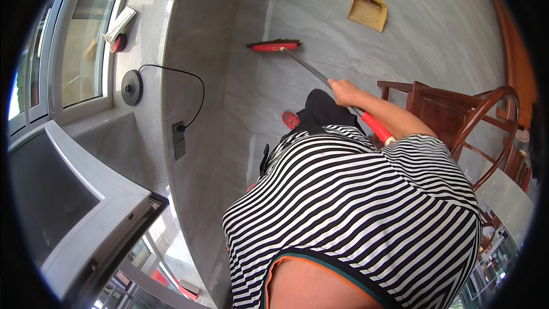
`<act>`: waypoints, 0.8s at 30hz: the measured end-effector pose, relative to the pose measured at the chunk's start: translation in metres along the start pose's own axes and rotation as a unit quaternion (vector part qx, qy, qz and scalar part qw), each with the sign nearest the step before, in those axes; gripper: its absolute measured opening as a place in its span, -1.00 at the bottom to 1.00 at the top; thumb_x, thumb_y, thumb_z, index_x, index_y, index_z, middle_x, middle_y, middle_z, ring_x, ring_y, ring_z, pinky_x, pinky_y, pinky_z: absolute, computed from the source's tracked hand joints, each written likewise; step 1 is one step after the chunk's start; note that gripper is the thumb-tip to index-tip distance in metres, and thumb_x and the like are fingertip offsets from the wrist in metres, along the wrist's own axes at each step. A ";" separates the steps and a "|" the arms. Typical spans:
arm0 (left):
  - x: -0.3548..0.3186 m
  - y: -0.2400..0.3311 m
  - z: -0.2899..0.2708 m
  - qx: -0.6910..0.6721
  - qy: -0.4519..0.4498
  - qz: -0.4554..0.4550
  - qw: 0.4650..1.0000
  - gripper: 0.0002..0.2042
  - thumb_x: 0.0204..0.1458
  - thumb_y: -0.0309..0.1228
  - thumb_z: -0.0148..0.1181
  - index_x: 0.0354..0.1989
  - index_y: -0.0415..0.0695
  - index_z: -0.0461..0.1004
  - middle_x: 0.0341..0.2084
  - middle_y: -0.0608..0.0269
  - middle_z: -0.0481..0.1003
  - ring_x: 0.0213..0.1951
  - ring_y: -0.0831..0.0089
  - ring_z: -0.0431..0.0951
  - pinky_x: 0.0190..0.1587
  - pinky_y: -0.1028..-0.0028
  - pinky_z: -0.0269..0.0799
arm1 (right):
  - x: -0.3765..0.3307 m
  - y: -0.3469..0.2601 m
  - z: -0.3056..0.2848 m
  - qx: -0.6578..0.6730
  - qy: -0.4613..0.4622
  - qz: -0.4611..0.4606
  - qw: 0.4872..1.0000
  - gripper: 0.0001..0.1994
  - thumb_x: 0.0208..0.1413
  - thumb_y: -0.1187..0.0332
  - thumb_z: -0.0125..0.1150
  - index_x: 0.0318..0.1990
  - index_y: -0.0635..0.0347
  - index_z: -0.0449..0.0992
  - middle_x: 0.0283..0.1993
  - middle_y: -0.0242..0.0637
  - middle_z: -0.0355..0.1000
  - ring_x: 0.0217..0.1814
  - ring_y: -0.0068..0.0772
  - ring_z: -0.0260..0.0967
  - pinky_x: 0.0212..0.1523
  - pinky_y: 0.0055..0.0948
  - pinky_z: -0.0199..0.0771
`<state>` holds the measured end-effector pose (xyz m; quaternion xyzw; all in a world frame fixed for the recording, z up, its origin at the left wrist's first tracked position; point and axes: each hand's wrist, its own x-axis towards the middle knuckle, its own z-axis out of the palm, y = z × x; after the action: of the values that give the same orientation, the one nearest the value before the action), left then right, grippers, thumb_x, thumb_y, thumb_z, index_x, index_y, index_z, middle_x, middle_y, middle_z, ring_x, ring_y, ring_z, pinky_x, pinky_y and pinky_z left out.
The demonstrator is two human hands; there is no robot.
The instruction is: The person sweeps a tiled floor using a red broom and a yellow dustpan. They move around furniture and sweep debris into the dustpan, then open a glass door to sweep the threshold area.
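Observation:
My right hand is wrapped round the grey handle of a broom, partway along its length. The red grip at the handle's upper end lies beside my forearm. The broom's red head with dark bristles rests on the grey marble-patterned floor, ahead and to the left of my hand. Farther off to the right stands a yellow long-handled dustpan with dark debris inside, apart from the broom. My left hand is out of view, and my striped shirt covers much of the lower picture.
On my right is a dark red wooden chair with curved arms. A stone ledge along the left wall carries a black round kettle base, its cord running to a wall socket. Windows stand behind the ledge. One red shoe shows below me.

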<state>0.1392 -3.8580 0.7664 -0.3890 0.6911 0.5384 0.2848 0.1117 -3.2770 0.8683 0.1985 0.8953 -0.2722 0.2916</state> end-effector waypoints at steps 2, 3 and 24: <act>-0.007 0.016 0.005 -0.008 0.022 -0.005 1.000 -0.79 0.02 -0.48 0.13 -0.17 -0.25 0.36 -0.37 0.19 0.45 -0.41 0.44 0.49 -0.37 0.52 0.48 | 0.004 -0.027 0.001 0.177 -0.047 0.016 0.983 -0.39 -0.19 0.56 0.10 0.14 0.40 0.15 -0.46 0.07 0.43 -0.45 -0.13 0.45 -0.48 -0.26 0.47; -0.008 0.026 0.013 -0.009 0.030 -0.005 0.999 -0.79 0.02 -0.48 0.13 -0.18 -0.25 0.36 -0.36 0.19 0.45 -0.41 0.44 0.49 -0.37 0.52 0.48 | 0.007 -0.050 -0.019 0.312 -0.107 0.054 0.943 -0.39 -0.18 0.55 0.13 0.14 0.41 0.15 -0.53 0.02 0.42 -0.60 -0.23 0.43 -0.61 -0.31 0.44; -0.069 0.201 0.312 0.154 -0.137 0.084 0.975 -0.79 0.05 -0.40 0.12 -0.16 -0.21 0.39 -0.36 0.28 0.46 -0.38 0.51 0.51 -0.37 0.57 0.42 | 0.253 0.116 -0.200 0.699 -0.158 0.149 0.682 -0.42 0.00 0.51 0.14 0.19 0.21 0.06 -0.52 -0.40 0.26 -0.69 -0.77 0.12 -0.78 -0.75 0.11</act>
<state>-0.0015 -3.5167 0.8473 -0.2035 0.7503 0.4959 0.3869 -0.1015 -3.0165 0.8020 0.4298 0.3444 -0.7989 0.2418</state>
